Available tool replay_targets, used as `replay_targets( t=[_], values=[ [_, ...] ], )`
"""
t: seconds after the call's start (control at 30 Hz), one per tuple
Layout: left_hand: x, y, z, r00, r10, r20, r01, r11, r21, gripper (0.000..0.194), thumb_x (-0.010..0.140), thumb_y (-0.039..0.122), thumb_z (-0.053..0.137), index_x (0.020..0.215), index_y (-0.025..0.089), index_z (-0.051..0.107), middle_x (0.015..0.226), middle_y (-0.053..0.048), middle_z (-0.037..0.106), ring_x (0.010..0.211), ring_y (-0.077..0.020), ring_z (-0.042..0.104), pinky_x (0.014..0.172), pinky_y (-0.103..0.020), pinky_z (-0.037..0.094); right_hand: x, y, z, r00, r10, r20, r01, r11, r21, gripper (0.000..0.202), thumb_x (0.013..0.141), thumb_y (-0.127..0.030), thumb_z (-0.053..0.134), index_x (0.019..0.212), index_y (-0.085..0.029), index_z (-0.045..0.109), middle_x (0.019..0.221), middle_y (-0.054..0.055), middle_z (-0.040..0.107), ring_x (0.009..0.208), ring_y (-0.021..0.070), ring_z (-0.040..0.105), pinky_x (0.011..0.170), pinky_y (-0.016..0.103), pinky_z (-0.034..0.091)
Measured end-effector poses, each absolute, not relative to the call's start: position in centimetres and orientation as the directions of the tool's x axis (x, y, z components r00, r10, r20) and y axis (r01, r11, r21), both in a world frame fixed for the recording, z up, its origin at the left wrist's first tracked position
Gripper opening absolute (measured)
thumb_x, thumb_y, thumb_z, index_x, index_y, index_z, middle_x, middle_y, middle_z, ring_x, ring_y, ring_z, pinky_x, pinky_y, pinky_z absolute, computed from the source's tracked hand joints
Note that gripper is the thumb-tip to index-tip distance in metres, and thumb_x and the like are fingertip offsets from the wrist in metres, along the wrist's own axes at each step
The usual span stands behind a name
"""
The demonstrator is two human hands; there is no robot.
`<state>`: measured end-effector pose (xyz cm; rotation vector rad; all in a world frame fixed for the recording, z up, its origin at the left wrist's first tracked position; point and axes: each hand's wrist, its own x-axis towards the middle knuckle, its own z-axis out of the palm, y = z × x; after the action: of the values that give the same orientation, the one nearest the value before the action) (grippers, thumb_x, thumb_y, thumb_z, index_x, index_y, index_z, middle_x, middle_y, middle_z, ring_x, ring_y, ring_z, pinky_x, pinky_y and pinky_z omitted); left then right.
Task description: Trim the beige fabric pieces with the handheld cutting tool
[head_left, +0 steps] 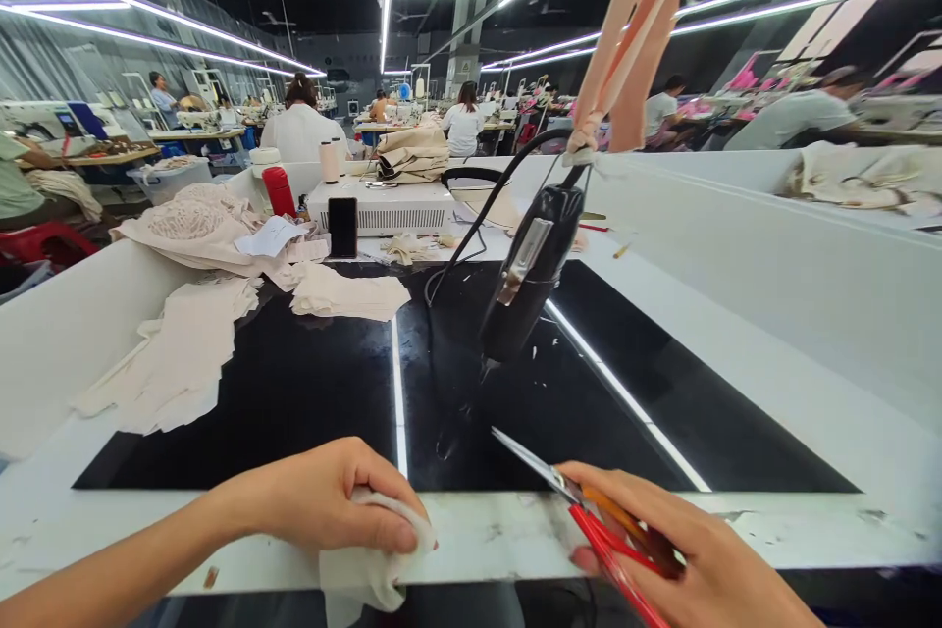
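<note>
My left hand [331, 500] is closed on a piece of white fabric [359, 581], pinched between thumb and fingers at the table's front edge; the cloth hangs down over the edge. My right hand [684, 535] is closed around red-handled scissors [610, 549], their blades pointing up and left. Between the fingers of that hand lies a slim orange-brown item, mostly hidden, whose kind I cannot make out. Ahead, a black corded hand tool [530, 265] with a thin tip hangs from peach cloth strips [633, 29] above the glossy black work surface [316, 392].
Stacks of pale pink fabric pieces [183, 348] [349, 294] lie at the left. Behind them are a lace garment [198, 221], a phone [342, 228], a red bottle [278, 191] and a white box unit [397, 208]. White side walls [772, 255] bound the table. Several people sit at sewing machines beyond.
</note>
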<state>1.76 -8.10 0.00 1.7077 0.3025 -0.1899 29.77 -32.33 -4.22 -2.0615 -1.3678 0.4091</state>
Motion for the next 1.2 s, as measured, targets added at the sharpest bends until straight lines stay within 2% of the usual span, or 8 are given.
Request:
replay_targets(
  t=[0.27, 0.53, 0.77, 0.87, 0.93, 1.0, 1.07, 1.2],
  values=[
    [2.1, -9.2, -1.5, 0.941, 0.149, -0.304, 0.327, -0.168, 0.930, 0.047, 0.093, 0.061, 0.072, 0.089, 0.016, 0.085, 0.074, -0.001, 0.060, 0.070, -0.0142, 0.046, 0.064, -0.024, 0.035, 34.2, -30.0, -1.2, 0.566, 0.824, 0.016, 0.784, -0.532, -0.319, 0.056, 0.095, -0.047, 0.054, 0.144, -0.023, 0.068, 0.112, 0.009, 0.085, 0.090, 0.0301, 0.081, 0.079, 0.040, 0.065],
    [2.3, -9.1, -1.2, 0.933, 0.286, -0.220, 0.283, -0.200, 0.938, 0.048, 0.092, 0.060, 0.071, 0.074, 0.016, 0.075, 0.084, 0.000, 0.054, 0.074, -0.0131, 0.046, 0.067, -0.026, 0.035, 36.5, -27.0, -1.4, 0.495, 0.863, 0.102, 0.868, -0.485, -0.109, 0.047, 0.100, -0.040, 0.048, 0.134, -0.021, 0.075, 0.094, 0.012, 0.079, 0.074, 0.0298, 0.078, 0.067, 0.037, 0.055],
    [2.6, -8.8, -1.6, 0.849, 0.408, -0.337, 0.326, 0.099, 0.940, 0.060, 0.078, 0.075, 0.082, 0.088, 0.016, 0.078, 0.075, 0.000, 0.064, 0.070, -0.0158, 0.052, 0.065, -0.026, 0.040, 36.4, -26.9, -1.7, 0.383, 0.900, 0.207, 0.920, -0.391, 0.000, 0.038, 0.099, -0.040, 0.046, 0.097, -0.023, 0.081, 0.084, 0.015, 0.077, 0.075, 0.0355, 0.075, 0.065, 0.044, 0.055],
    [2.7, -8.7, -1.6, 0.841, 0.432, -0.325, 0.308, 0.110, 0.945, 0.058, 0.078, 0.073, 0.083, 0.090, 0.016, 0.079, 0.077, -0.001, 0.067, 0.072, -0.0162, 0.055, 0.066, -0.026, 0.041, 32.7, -26.9, -1.7, 0.335, 0.915, 0.226, 0.942, -0.317, -0.113, 0.043, 0.105, -0.045, 0.042, 0.090, -0.028, 0.079, 0.096, 0.011, 0.081, 0.078, 0.0306, 0.078, 0.066, 0.041, 0.059],
    [2.8, -8.7, -1.6, 0.843, 0.439, -0.309, 0.294, 0.104, 0.950, 0.059, 0.080, 0.073, 0.082, 0.091, 0.016, 0.079, 0.076, -0.001, 0.066, 0.070, -0.0153, 0.053, 0.065, -0.026, 0.040, 29.1, -26.2, -1.7, 0.275, 0.958, 0.075, 0.864, -0.212, -0.457, 0.033, 0.101, -0.051, 0.056, 0.104, -0.030, 0.081, 0.105, 0.007, 0.083, 0.084, 0.0256, 0.079, 0.072, 0.035, 0.063],
    [3.0, -8.7, -1.4, 0.851, 0.435, -0.294, 0.279, 0.100, 0.955, 0.061, 0.080, 0.075, 0.080, 0.092, 0.015, 0.079, 0.075, 0.000, 0.064, 0.068, -0.0138, 0.050, 0.064, -0.025, 0.039, 25.5, -25.0, -1.7, 0.231, 0.964, -0.133, 0.612, -0.250, -0.750, 0.042, 0.093, -0.053, 0.068, 0.125, -0.027, 0.077, 0.119, 0.008, 0.082, 0.075, 0.0194, 0.077, 0.055, 0.027, 0.058],
    [3.0, -8.7, -1.1, 0.858, 0.434, -0.274, 0.265, 0.082, 0.961, 0.062, 0.082, 0.075, 0.079, 0.091, 0.014, 0.078, 0.073, 0.001, 0.062, 0.066, -0.0124, 0.046, 0.063, -0.025, 0.038, 22.6, -23.6, -1.8, 0.106, 0.924, -0.369, 0.300, -0.383, -0.874, 0.056, 0.086, -0.053, 0.074, 0.134, -0.025, 0.069, 0.133, 0.010, 0.076, 0.063, 0.0146, 0.075, 0.037, 0.021, 0.045],
    [2.3, -8.1, -0.7, 0.835, 0.486, -0.257, 0.270, 0.044, 0.962, 0.063, 0.084, 0.076, 0.076, 0.089, 0.013, 0.075, 0.067, 0.004, 0.052, 0.061, -0.0106, 0.037, 0.057, -0.025, 0.031, 20.1, -21.3, -2.2, -0.087, 0.876, -0.474, 0.076, -0.469, -0.880, 0.049, 0.079, -0.064, 0.078, 0.090, -0.018, 0.066, 0.074, -0.002, 0.070, 0.040, 0.0059, 0.054, 0.031, 0.016, 0.028]
  ],
)
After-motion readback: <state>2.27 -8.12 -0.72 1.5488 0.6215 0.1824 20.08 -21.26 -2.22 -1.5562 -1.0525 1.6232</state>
